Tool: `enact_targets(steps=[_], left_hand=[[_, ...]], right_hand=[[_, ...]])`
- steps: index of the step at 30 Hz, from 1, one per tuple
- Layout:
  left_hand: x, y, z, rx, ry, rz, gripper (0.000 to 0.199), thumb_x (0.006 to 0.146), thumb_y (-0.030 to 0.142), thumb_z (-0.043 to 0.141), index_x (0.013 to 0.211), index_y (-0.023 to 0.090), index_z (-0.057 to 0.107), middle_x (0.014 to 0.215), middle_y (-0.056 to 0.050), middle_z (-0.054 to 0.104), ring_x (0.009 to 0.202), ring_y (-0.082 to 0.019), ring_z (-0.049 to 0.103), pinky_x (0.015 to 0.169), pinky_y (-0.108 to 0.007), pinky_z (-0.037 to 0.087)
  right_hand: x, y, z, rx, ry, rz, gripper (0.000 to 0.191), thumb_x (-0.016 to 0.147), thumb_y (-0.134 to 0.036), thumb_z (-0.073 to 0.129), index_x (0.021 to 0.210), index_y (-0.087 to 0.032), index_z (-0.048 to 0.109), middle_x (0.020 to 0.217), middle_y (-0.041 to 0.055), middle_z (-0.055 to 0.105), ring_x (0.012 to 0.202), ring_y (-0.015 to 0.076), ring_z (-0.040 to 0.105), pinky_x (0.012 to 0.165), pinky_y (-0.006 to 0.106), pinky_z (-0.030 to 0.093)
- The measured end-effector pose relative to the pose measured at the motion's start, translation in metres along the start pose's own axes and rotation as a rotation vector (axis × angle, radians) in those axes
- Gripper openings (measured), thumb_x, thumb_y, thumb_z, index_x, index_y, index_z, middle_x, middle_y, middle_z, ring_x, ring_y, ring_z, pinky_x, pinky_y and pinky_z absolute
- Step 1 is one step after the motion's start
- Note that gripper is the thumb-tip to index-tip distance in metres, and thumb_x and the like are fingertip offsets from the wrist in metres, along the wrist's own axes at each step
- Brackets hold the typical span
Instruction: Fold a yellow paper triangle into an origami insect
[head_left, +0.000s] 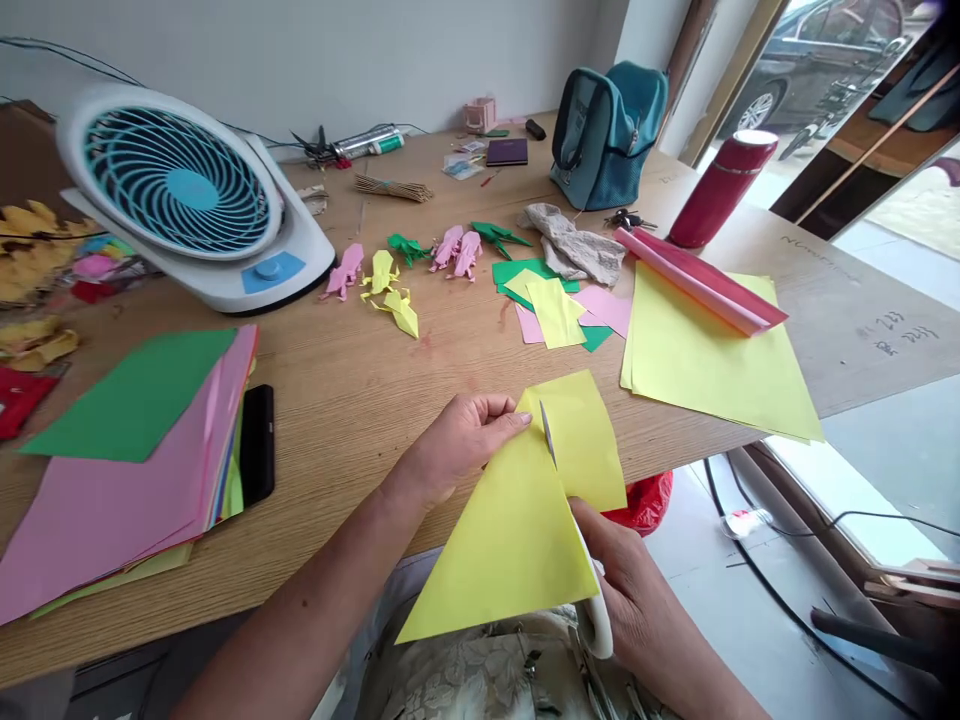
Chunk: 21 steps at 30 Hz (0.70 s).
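My left hand [469, 440] pinches the top edge of a yellow sheet [517, 530] between thumb and fingers, near the table's front edge. White-handled scissors [598, 622] are gripped in my right hand [626, 575], at the lower right of the sheet. Their metal blade shows at a slit between the triangular part of the sheet and the squarer flap on the right. Part of the scissors lies hidden behind the paper. Beyond my hands lie small yellow, green and pink paper pieces [556, 312] and folded paper figures [382, 270].
Coloured sheets [127, 500] and a black phone [259, 440] lie at left, below a fan [195, 200]. At right are large yellow sheets [712, 370], a rolled pink sheet [697, 280], a red flask [720, 190], a cloth [574, 243] and a teal bag [611, 135].
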<state>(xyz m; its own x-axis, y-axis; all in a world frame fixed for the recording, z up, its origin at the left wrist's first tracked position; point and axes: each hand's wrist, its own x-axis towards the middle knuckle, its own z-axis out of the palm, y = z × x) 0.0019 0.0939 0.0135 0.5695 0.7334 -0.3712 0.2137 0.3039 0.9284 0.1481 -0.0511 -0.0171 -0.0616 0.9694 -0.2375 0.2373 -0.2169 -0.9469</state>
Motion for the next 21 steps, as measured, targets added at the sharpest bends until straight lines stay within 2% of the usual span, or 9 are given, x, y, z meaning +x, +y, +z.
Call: enact_targets(steps=[7, 13, 18, 21], left_hand=[[-0.029, 0.001, -0.018, 0.122, 0.222, 0.078, 0.028, 0.084, 0.041, 0.056, 0.07, 0.017, 0.054, 0.059, 0.004, 0.05, 0.049, -0.008, 0.042, 0.047, -0.02, 0.027], [-0.039, -0.001, -0.03, 0.175, 0.272, 0.122, 0.029, 0.087, 0.04, 0.053, 0.07, 0.017, 0.052, 0.061, 0.005, 0.049, 0.051, -0.008, 0.042, 0.048, -0.021, 0.024], [-0.043, 0.003, -0.034, 0.218, 0.328, 0.144, 0.032, 0.085, 0.039, 0.053, 0.063, 0.018, 0.043, 0.056, 0.006, 0.044, 0.049, -0.007, 0.039, 0.048, -0.021, 0.022], [-0.044, 0.005, -0.035, 0.226, 0.322, 0.145, 0.032, 0.085, 0.039, 0.053, 0.063, 0.018, 0.043, 0.057, 0.006, 0.044, 0.049, -0.007, 0.039, 0.048, -0.022, 0.021]], right_hand=[[0.01, -0.015, 0.015, -0.046, -0.06, -0.07, 0.025, 0.092, -0.039, 0.054, 0.074, -0.021, 0.056, 0.063, -0.0028, 0.052, 0.066, 0.0145, 0.046, 0.064, 0.025, 0.042], [0.013, -0.023, 0.023, -0.059, -0.118, -0.077, 0.027, 0.093, -0.043, 0.051, 0.077, -0.021, 0.055, 0.065, -0.0028, 0.051, 0.066, 0.0147, 0.044, 0.065, 0.026, 0.041], [0.014, -0.019, 0.025, -0.054, -0.142, -0.084, 0.025, 0.093, -0.039, 0.052, 0.077, -0.021, 0.052, 0.067, -0.0031, 0.05, 0.067, 0.014, 0.043, 0.064, 0.026, 0.038], [0.015, -0.015, 0.026, -0.054, -0.159, -0.072, 0.023, 0.093, -0.037, 0.052, 0.076, -0.021, 0.051, 0.069, -0.0034, 0.052, 0.068, 0.0134, 0.042, 0.062, 0.026, 0.035]])
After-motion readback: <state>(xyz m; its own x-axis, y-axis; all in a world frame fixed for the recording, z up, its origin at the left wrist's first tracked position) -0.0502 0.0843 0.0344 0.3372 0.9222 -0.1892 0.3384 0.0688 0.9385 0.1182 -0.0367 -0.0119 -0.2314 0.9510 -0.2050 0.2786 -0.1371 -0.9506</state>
